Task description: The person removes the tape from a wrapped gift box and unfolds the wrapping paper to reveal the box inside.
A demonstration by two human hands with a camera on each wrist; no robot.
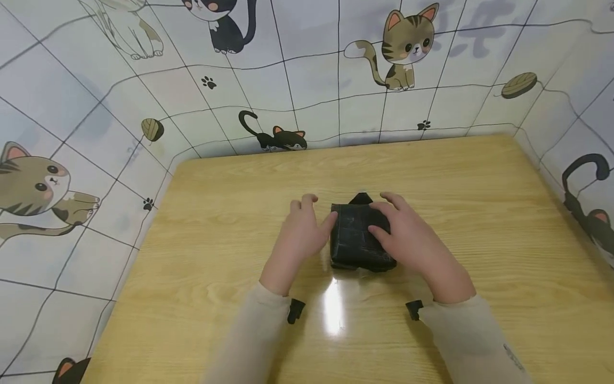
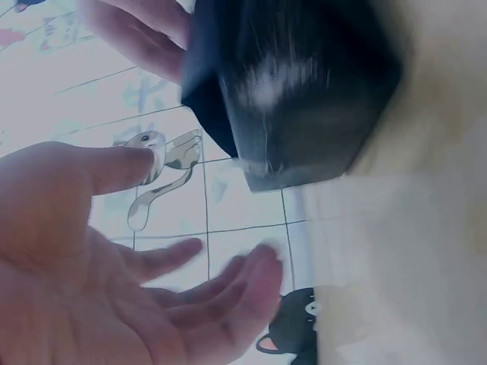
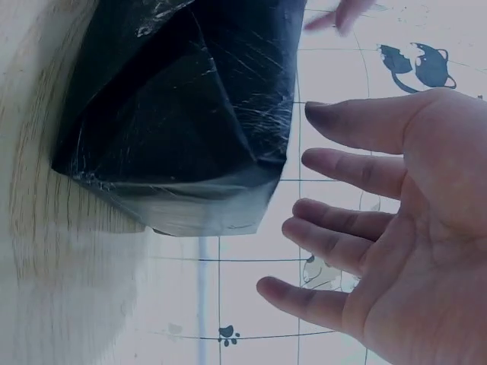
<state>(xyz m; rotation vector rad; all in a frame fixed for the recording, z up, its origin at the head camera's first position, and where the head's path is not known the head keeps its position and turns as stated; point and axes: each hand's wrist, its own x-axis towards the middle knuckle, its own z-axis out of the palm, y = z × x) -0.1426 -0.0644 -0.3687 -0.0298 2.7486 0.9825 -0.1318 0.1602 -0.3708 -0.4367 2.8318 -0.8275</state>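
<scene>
A boxy package wrapped in creased, shiny black plastic (image 1: 357,240) lies on the wooden table between both hands. Behind its far edge a small dark pointed flap (image 1: 361,198) sticks out. At the package's left side is my left hand (image 1: 303,232), fingers loosely spread and thumb by the near-left edge. My right hand (image 1: 414,242) hovers over the right side, its thumb and fingers above the top. In the right wrist view, a gap separates that hand's relaxed fingers (image 3: 327,243) from the package (image 3: 175,114). The left wrist view likewise has the left palm facing the package (image 2: 304,114), fingers apart from it.
The light wooden table (image 1: 216,213) spreads out around the package. Walls covered with cat-patterned, grid-lined paper (image 1: 312,80) stand behind it and on both sides. Small black mounts (image 1: 296,310) protrude at the pale sleeves (image 1: 254,330).
</scene>
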